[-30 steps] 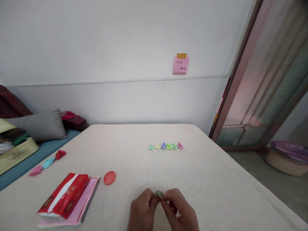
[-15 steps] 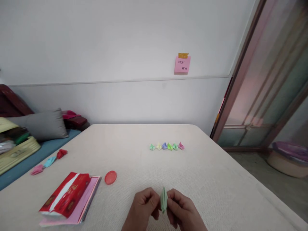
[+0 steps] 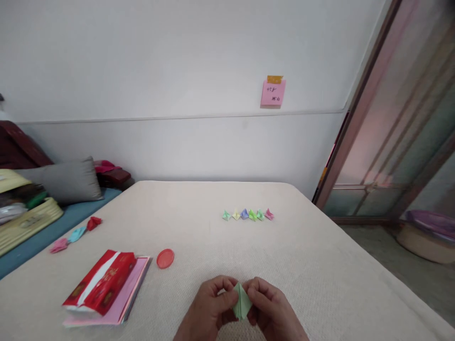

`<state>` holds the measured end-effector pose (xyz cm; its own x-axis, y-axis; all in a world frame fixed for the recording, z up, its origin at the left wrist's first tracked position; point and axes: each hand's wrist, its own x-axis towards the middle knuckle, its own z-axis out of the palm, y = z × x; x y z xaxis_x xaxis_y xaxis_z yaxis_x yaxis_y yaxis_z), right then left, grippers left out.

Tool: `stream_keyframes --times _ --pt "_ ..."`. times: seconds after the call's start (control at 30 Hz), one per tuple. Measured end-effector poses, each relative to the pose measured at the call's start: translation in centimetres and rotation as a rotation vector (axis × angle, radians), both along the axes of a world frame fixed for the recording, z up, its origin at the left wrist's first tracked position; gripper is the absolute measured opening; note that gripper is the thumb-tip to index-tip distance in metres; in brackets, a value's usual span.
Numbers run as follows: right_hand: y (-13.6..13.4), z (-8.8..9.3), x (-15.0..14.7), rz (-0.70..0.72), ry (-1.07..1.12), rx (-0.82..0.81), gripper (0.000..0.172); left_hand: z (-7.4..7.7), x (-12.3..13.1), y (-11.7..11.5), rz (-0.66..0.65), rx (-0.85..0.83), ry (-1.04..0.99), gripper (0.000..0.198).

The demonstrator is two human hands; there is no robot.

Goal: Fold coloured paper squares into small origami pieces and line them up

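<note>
A small piece of folded light-green paper (image 3: 242, 303), diamond-shaped with a crease down its middle, is held just above the near part of the table. My left hand (image 3: 213, 303) pinches its left edge between thumb and fingers. On the opposite edge, my right hand (image 3: 272, 305) grips it the same way, its fingertips partly hidden behind the paper. Farther back stands a row of several small folded paper figures (image 3: 252, 215) in green, yellow, purple and pink.
A red tissue pack (image 3: 101, 284) lies on a stack of coloured paper (image 3: 122, 305) at the left. Beside it is a red round lid (image 3: 165, 258). Pink, blue and red folded pieces (image 3: 77, 234) line the left edge. A pink note (image 3: 273, 93) is taped to the wall.
The green folded paper has turned from a narrow edge-on look to a wider diamond face. Both hands stay on it. The whole view has shifted slightly.
</note>
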<state>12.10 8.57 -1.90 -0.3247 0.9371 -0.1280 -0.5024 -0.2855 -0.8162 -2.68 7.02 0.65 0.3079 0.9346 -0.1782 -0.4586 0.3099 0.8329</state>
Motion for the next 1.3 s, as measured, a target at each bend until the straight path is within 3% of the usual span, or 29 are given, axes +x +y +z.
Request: stream_keyframes --times 0.2,0.33,0.47,0.6,0.83,0.97,1.17,1.3 --pt "0.1 -0.1 -0.1 -0.079 -0.235 0.074 0.013 -1.2 0.0 0.7 0.071 0.110 0.181 0.021" --pt "0.1 -0.4 -0.4 -0.100 -0.332 0.121 0.011 -2.6 -0.1 1.4 0.123 0.169 0.311 0.017" --pt "0.3 -1.3 -0.5 -0.146 -0.377 0.164 0.013 -3.2 -0.1 1.6 0.131 0.148 0.395 0.014" --pt "0.3 -1.5 -0.4 -0.146 -0.456 0.171 0.011 -3.0 0.1 1.5 0.131 0.111 0.421 0.011" --pt "0.2 -0.5 -0.4 -0.003 -0.446 0.089 0.010 -3.0 -0.3 1.8 0.195 0.145 0.449 0.011" --pt "0.1 -0.3 -0.3 -0.049 -0.401 0.103 0.018 -2.5 -0.4 1.6 0.185 0.122 0.422 0.014" --pt "-0.1 0.3 -0.1 -0.082 -0.385 -0.012 0.026 -0.9 -0.5 0.8 0.036 0.017 0.227 0.009" --pt "-0.3 0.3 -0.5 -0.153 -0.458 0.054 0.030 -0.7 -0.1 0.6 0.087 -0.053 0.215 0.011"
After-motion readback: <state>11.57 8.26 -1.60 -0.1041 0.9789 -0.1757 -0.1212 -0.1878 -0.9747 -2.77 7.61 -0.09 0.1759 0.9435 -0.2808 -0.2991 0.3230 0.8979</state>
